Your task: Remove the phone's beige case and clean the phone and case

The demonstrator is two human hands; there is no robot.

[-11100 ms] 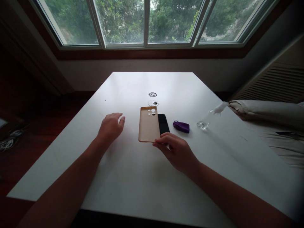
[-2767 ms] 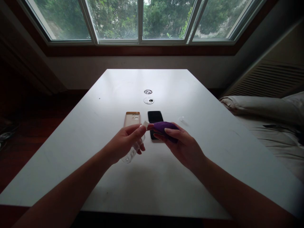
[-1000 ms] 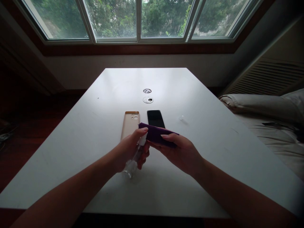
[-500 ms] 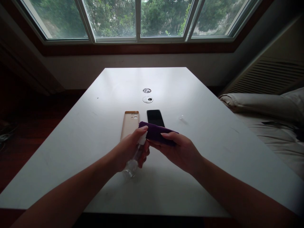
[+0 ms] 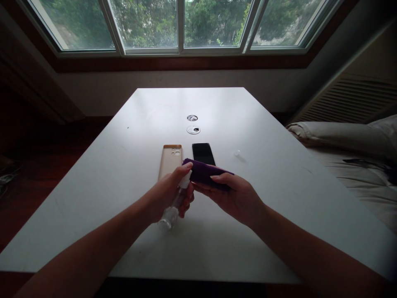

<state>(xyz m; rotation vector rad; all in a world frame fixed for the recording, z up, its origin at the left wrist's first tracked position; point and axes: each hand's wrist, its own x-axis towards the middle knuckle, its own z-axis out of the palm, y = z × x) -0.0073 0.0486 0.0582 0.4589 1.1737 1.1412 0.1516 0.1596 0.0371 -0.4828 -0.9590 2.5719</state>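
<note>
A clear spray bottle with a white nozzle (image 5: pixel 185 181) is wrapped in the fingers of my left hand (image 5: pixel 164 192), its thumb on top of the nozzle. My right hand (image 5: pixel 240 198) holds a folded purple cloth (image 5: pixel 203 172), thumb above and fingers beneath. The nozzle is close against the cloth's left end. Behind the hands, a black phone (image 5: pixel 203 153) lies on the white table (image 5: pixel 198 248), its near end hidden by the cloth. Left of the phone is a beige phone case (image 5: pixel 170 161) with an orange top edge, partly covered by my left hand.
A small clear cap (image 5: pixel 237 153) lies right of the phone. Two round inserts, a farther one (image 5: pixel 192 118) and a nearer one (image 5: pixel 193 130), sit in the table beyond it. Bedding (image 5: pixel 335 134) is at the right, a window behind.
The lower end of the bottle has shifted slightly to the left with my left hand. My right hand and the cloth have hardly moved.
</note>
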